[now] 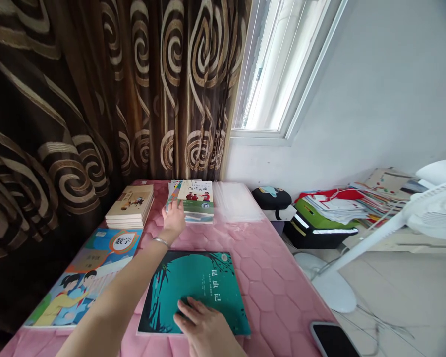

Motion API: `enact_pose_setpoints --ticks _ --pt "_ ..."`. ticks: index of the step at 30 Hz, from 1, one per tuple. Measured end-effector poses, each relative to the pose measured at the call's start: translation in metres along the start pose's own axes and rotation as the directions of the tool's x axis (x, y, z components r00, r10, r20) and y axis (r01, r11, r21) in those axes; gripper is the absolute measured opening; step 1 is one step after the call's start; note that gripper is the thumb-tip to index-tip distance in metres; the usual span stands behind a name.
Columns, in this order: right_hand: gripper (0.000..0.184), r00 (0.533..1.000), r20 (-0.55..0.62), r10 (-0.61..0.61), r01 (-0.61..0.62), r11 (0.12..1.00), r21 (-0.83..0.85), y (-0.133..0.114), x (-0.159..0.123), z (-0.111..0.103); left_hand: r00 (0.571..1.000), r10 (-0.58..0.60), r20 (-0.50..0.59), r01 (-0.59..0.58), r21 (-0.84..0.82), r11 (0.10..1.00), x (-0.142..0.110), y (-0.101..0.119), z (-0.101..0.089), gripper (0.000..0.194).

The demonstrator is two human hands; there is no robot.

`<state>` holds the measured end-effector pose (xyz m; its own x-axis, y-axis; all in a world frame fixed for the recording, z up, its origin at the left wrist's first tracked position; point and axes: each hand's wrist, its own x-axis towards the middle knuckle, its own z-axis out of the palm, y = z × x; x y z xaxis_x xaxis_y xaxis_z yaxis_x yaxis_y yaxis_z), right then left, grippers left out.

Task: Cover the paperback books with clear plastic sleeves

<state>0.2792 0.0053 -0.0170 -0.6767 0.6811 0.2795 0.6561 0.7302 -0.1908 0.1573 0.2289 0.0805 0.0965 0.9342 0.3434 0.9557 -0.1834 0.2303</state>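
A: Here we are, hands well apart! The left hand point(174, 216) reaches out to the far pile of books point(197, 197), fingers at its left side. Is it clamped on?

B: Can't tell; the undersides of those fingers are hidden. The right hand point(204, 325) lies spread, palm down, gripping nothing.

A: And right beneath it, the teal book point(191, 277), flat on the pink quilt point(278, 292).

B: Steady there (glossy covers, I'd judge, slide easily). Light, even pressure should suit; leaning on one edge could skid it.

A: And out at the left hand?

B: The pile looks unevenly squared, so best to take its whole thickness between thumb and fingers. Dragging the top cover alone might fan the rest.

A: Close neighbours, too: tan books point(131, 204) left of that hand, translucent sheets point(237, 202) to its right.

B: And the blue maths book point(96, 265) left of the left forearm. Best keep that elbow high, clear of its cover!
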Motion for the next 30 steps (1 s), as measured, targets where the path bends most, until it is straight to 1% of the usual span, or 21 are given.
enact_pose_setpoints --ticks 1,2,3,5,6,7,8,9,10,11,12,13,14,16,17,18,21,23,26,30 --pt "0.037 0.999 0.041 -0.006 0.002 0.995 0.099 0.003 -0.004 -0.011 1.0 -0.021 0.004 0.021 -0.006 1.0 -0.012 -0.004 0.003 0.052" --pt "0.038 0.998 0.066 0.012 -0.024 0.983 0.184 0.005 -0.007 -0.022 0.999 -0.042 0.014 0.042 -0.014 0.999 -0.025 -0.009 0.005 0.053" --pt "0.037 0.996 0.072 0.06 -0.076 0.965 0.251 0.009 -0.011 -0.033 0.998 -0.062 0.026 0.063 -0.025 0.998 -0.038 -0.015 0.006 0.054" --pt "0.034 0.974 0.026 0.224 -0.22 0.92 0.324 0.021 -0.018 -0.048 0.995 -0.087 0.049 0.09 -0.055 0.994 -0.067 -0.032 0.006 0.051" --pt "0.033 0.946 -0.026 0.322 -0.295 0.894 0.338 0.029 -0.02 -0.053 0.994 -0.089 0.057 0.093 -0.07 0.993 -0.082 -0.041 0.006 0.048" --pt "0.032 0.904 -0.091 0.418 -0.366 0.865 0.343 0.039 -0.022 -0.056 0.993 -0.097 0.062 0.102 -0.087 0.991 -0.097 -0.051 0.007 0.045" --pt "0.032 0.848 -0.162 0.504 -0.43 0.835 0.343 0.049 -0.024 -0.056 0.991 -0.112 0.066 0.119 -0.107 0.987 -0.111 -0.062 0.008 0.043" --pt "0.032 0.782 -0.222 0.582 -0.497 0.798 0.341 0.06 -0.025 -0.055 0.989 -0.128 0.07 0.137 -0.14 0.981 -0.125 -0.072 0.01 0.041" --pt "0.033 0.719 -0.261 0.645 -0.557 0.758 0.34 0.071 -0.027 -0.052 0.984 -0.165 0.069 0.177 -0.238 0.955 -0.138 -0.081 0.014 0.04" --pt "0.033 0.665 -0.284 0.691 -0.604 0.721 0.34 0.081 -0.028 -0.048 0.976 -0.205 0.073 0.218 -0.338 0.916 -0.15 -0.089 0.018 0.039" --pt "0.035 0.622 -0.297 0.725 -0.639 0.689 0.343 0.089 -0.03 -0.042 0.971 -0.224 0.082 0.237 -0.429 0.872 -0.161 -0.095 0.022 0.039" --pt "0.037 0.594 -0.301 0.746 -0.658 0.665 0.352 0.096 -0.031 -0.036 0.969 -0.232 0.086 0.243 -0.515 0.822 -0.17 -0.1 0.026 0.039" --pt "0.039 0.577 -0.299 0.76 -0.666 0.65 0.365 0.1 -0.033 -0.029 0.968 -0.235 0.09 0.242 -0.589 0.771 -0.178 -0.102 0.03 0.039" --pt "0.043 0.573 -0.3 0.762 -0.657 0.646 0.388 0.105 -0.035 -0.015 0.967 -0.241 0.086 0.232 -0.687 0.688 -0.189 -0.103 0.033 0.04" --pt "0.044 0.578 -0.303 0.757 -0.646 0.652 0.396 0.106 -0.035 -0.009 0.967 -0.244 0.075 0.225 -0.701 0.676 -0.193 -0.102 0.034 0.041" --pt "0.045 0.584 -0.309 0.751 -0.636 0.66 0.4 0.106 -0.036 -0.004 0.967 -0.248 0.059 0.217 -0.696 0.684 -0.195 -0.101 0.034 0.041" --pt "0.045 0.588 -0.317 0.744 -0.617 0.666 0.419 0.106 -0.036 0.002 0.971 -0.238 -0.001 0.186 -0.618 0.764 -0.199 -0.097 0.031 0.039" --pt "0.044 0.581 -0.311 0.752 -0.614 0.657 0.438 0.105 -0.037 0.001 0.974 -0.225 -0.019 0.172 -0.583 0.794 -0.199 -0.097 0.03 0.038" --pt "0.043 0.573 -0.3 0.763 -0.614 0.641 0.459 0.105 -0.038 -0.003 0.978 -0.204 -0.035 0.151 -0.556 0.817 -0.199 -0.097 0.029 0.037" --pt "0.043 0.583 -0.294 0.757 -0.606 0.646 0.463 0.104 -0.039 -0.007 0.985 -0.163 -0.057 0.108 -0.527 0.843 -0.2 -0.097 0.03 0.039"
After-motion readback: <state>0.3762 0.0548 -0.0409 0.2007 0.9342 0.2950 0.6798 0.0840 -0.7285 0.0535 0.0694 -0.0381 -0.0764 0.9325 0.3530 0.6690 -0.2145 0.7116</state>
